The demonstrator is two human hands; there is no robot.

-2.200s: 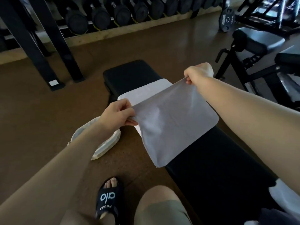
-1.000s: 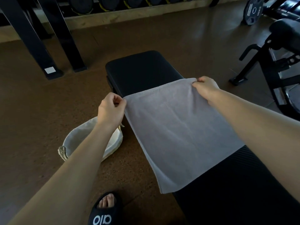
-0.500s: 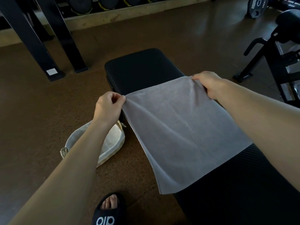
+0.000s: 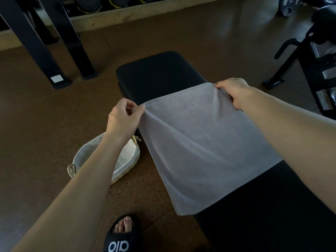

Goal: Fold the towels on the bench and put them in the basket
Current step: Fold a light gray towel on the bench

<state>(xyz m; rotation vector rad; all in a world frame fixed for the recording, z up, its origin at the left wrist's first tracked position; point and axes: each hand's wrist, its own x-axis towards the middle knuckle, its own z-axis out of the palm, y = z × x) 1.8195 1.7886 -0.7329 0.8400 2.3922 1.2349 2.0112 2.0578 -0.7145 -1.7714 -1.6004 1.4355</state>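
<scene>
Fingers pinch towel; basket beside bench seems empty.

This is a gym; dumbbells line a rack along the far wall, and a weight plate leans at far right. A padded black counter stands on brown rubber flooring; another exercise machine sits to the right.

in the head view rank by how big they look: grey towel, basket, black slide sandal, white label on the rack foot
1. grey towel
2. basket, though an arm hides part of it
3. black slide sandal, cut off by the frame edge and nearer the camera, so unsure against the basket
4. white label
</scene>
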